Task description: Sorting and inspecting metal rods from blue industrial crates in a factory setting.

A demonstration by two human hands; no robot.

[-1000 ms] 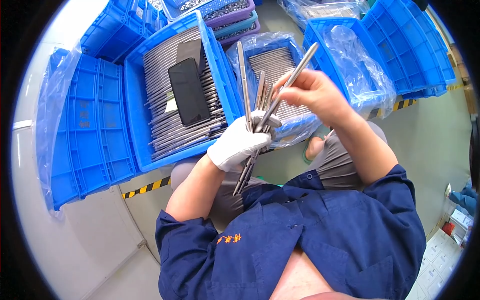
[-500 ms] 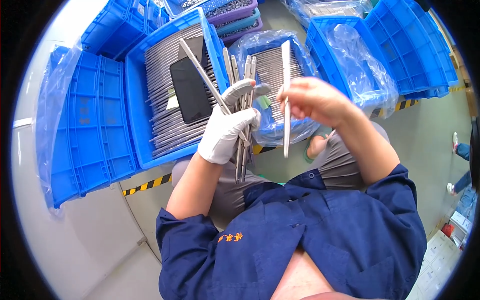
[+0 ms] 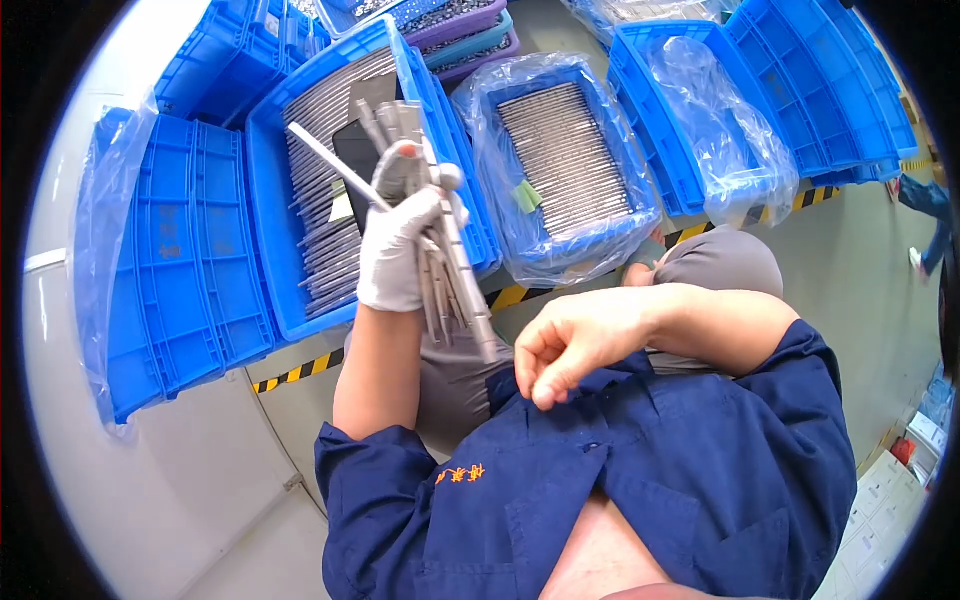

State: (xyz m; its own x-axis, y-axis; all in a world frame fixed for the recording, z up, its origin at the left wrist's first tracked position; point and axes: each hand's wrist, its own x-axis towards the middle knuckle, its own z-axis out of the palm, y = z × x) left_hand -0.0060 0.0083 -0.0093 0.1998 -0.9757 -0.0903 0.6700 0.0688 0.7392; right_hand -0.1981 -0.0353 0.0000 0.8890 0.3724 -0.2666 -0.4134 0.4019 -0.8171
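- Gloved left hand (image 3: 388, 265) at ten o'clock grips metal rods (image 3: 460, 265).
- Bare right hand (image 3: 575, 345) at four o'clock curls narrowly.
- Blue crate (image 3: 507, 160) at one o'clock holds crated rods (image 3: 568, 155).

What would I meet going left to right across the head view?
Far-left blue crates, gloved left hand holding metal bars, bare right hand, blue crate with clear plastic film, far-right blue crates.
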